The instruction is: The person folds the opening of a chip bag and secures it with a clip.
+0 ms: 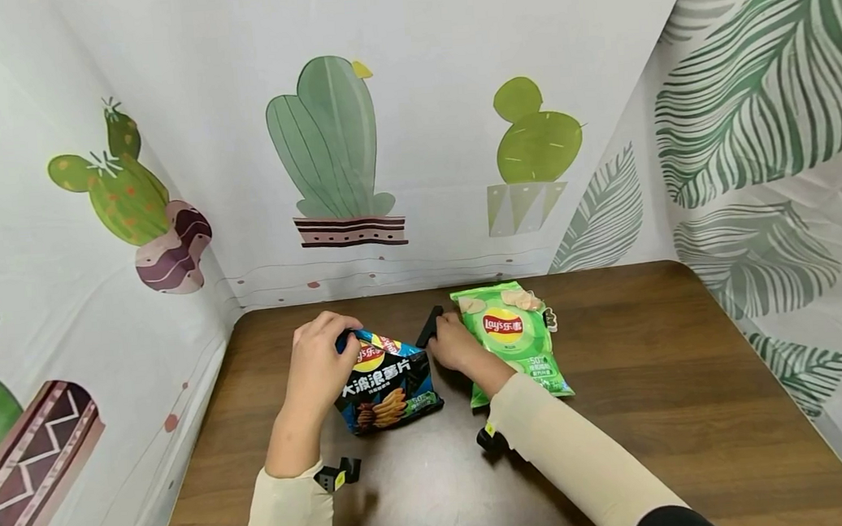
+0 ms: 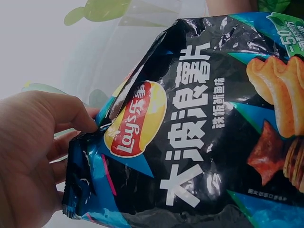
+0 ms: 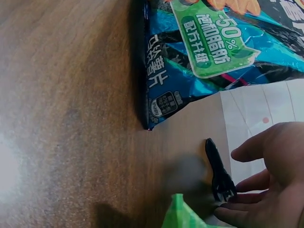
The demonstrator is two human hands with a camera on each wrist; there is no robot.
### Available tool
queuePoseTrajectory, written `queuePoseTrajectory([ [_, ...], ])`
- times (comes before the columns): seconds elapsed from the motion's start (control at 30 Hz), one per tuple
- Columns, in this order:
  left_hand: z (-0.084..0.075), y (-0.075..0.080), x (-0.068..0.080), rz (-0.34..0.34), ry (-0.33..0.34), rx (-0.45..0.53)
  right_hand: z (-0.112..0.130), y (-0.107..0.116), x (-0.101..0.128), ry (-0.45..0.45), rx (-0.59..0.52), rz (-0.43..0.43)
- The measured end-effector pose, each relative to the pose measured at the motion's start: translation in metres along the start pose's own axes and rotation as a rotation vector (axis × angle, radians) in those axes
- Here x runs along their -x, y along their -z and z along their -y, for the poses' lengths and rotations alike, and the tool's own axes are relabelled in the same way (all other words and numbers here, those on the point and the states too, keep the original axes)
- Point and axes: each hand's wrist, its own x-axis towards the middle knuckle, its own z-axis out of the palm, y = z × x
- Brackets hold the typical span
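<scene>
The black chip bag (image 1: 388, 383) lies mid-table, our left hand (image 1: 318, 360) pinching its top corner at 10 o'clock. At 2 o'clock our right hand (image 1: 454, 344) fingers the black clip (image 1: 429, 326), loosely; sealing seemingly needs a firmer hold.

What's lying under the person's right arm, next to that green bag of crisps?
The green Lay's bag lies flat on the brown wooden table; its lower left corner disappears beneath the right forearm. The right hand touches a black clip. Whatever else lies under the arm is covered.
</scene>
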Motion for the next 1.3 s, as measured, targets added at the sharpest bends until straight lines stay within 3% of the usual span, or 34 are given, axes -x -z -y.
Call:
queuePoseTrajectory([
  [0.23,0.0012,-0.0008,-0.0002,-0.006,-0.006,-0.002,0.0033,-0.0013,-0.0027,0.018,0.117,0.001],
  [0.9,0.0017,-0.0021,0.0010,0.004,0.007,-0.002,0.0066,-0.0047,-0.0019,-0.005,0.230,-0.024],
  [1.3,0.0036,-0.0021,0.0010,0.006,0.015,-0.006,0.0059,-0.0049,-0.0010,0.010,0.217,-0.039],
])
